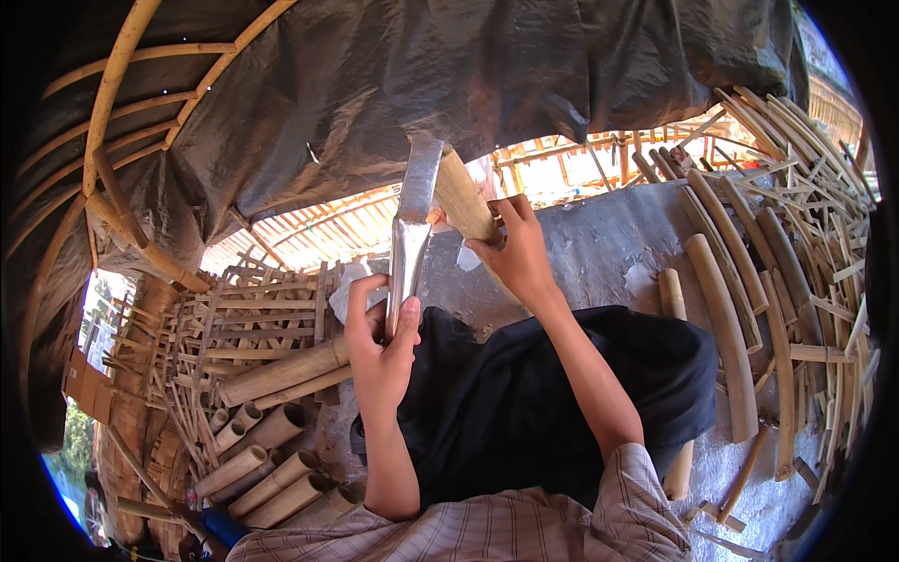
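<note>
My left hand point(382, 361) is wrapped round the shiny metal handle of a broad-bladed knife point(408, 253), which stands upright with its wide silvery blade at the top. A thick split piece of bamboo point(465, 199) is gripped in my right hand point(518, 253), fingers on its right side and its upper end slanting left. The blade lies along the left edge of the bamboo near its top; whether it is cutting in I cannot tell. Below both hands, dark cloth point(562, 384) covers my lap and hides the bamboo's lower end.
Cut bamboo tubes point(267, 426) lie stacked at the lower left, beside a heap of bamboo strips point(253, 323). Long split bamboo lengths point(721, 328) lie along the right on a grey surface point(599, 229). A black tarp point(375, 75) hangs low ahead, with bamboo framing point(117, 103) upper left.
</note>
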A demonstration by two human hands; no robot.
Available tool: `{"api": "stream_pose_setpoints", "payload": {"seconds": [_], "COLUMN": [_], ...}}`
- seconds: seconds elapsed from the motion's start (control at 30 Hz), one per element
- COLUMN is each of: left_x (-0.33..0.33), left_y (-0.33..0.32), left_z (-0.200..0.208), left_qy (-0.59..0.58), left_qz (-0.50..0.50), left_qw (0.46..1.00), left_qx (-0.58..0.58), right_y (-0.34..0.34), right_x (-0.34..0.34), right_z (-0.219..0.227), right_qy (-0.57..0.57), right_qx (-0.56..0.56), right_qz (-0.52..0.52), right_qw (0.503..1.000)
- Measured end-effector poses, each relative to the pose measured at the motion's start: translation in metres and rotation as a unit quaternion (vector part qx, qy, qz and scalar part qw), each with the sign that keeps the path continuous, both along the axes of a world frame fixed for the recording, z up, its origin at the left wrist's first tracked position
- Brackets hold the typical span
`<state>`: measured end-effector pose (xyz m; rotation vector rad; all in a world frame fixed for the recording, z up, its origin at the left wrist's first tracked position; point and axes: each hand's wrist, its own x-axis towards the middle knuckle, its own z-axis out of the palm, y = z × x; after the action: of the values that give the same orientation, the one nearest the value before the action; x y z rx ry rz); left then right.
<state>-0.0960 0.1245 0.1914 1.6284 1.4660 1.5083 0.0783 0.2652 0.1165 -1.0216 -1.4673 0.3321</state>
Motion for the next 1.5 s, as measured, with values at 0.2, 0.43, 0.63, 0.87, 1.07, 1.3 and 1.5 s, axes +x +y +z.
{"api": "stream_pose_setpoints", "payload": {"seconds": [0.2,0.43,0.63,0.87,1.07,1.3,1.5], "left_x": [-0.015,-0.013,-0.018,-0.001,0.003,0.009,0.014], "left_y": [0.003,-0.004,-0.006,-0.011,-0.008,-0.009,-0.01], "left_z": [-0.003,0.01,0.016,0.032,0.036,0.043,0.043], "left_qy": [0.054,-0.04,0.055,0.124,0.238,0.331,0.315], "left_qz": [0.03,-0.031,-0.024,-0.074,-0.102,-0.073,-0.066], "left_qw": [0.996,0.998,0.996,0.975,0.956,0.935,0.936], "left_qx": [0.064,-0.036,-0.066,-0.17,-0.14,-0.104,-0.141], "right_y": [-0.002,-0.001,-0.008,-0.027,-0.04,-0.042,-0.045], "right_x": [-0.006,-0.01,-0.011,0.001,0.006,0.007,0.008], "right_z": [0.001,-0.003,0.007,0.045,0.061,0.061,0.064], "right_qy": [-0.011,0.002,0.006,0.024,0.056,0.075,0.098], "right_qx": [0.016,0.014,0.077,0.078,0.122,0.139,0.142], "right_qz": [0.0,0.005,-0.014,-0.033,-0.113,-0.171,-0.172], "right_qw": [1.0,1.0,0.997,0.996,0.984,0.973,0.97]}}
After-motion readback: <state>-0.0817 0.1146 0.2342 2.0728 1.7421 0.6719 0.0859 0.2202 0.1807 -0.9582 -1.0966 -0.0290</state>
